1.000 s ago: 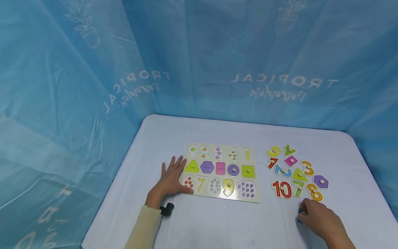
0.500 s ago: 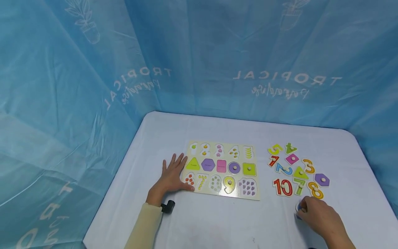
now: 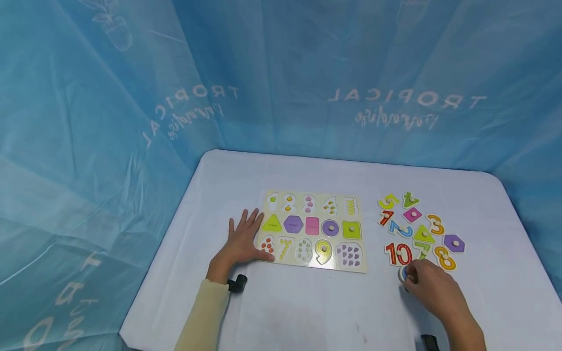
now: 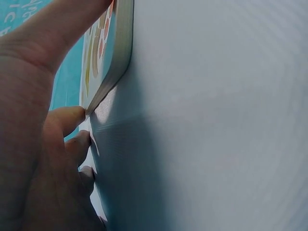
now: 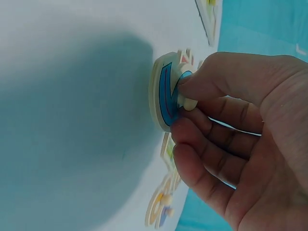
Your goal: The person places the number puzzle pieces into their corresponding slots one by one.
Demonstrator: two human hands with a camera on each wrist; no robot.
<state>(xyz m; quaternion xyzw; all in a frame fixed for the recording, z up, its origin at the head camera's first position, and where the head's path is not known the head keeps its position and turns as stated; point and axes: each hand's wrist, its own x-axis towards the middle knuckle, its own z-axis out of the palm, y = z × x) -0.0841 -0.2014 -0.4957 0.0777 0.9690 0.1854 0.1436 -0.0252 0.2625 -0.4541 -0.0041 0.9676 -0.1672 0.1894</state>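
Note:
My right hand [image 3: 434, 287] pinches a blue knobbed puzzle piece [image 5: 168, 94] between thumb and fingers. The piece has a thick pale edge; its printed shape is partly hidden, so I cannot tell which figure it is. In the head view it hovers just in front of the red 10 piece [image 3: 398, 254], and its shadow falls on the table. My left hand [image 3: 239, 243] lies with fingers spread along the left side of the puzzle board [image 3: 307, 265], its thumb on the near left corner. A yellow 9 [image 3: 323, 251], a purple circle and a green square sit in the board.
Loose knobbed pieces lie right of the board, among them a blue 2 [image 3: 400, 228], an orange 8 [image 3: 445, 258], a purple hexagon [image 3: 453, 243] and a green triangle [image 3: 423, 234]. A blue printed curtain [image 3: 298, 122] hangs behind the white table [image 3: 307, 312].
My right hand has moved left and away from me with the blue piece, up beside the red 10. The left hand stays on the board. The head view has tilted slightly.

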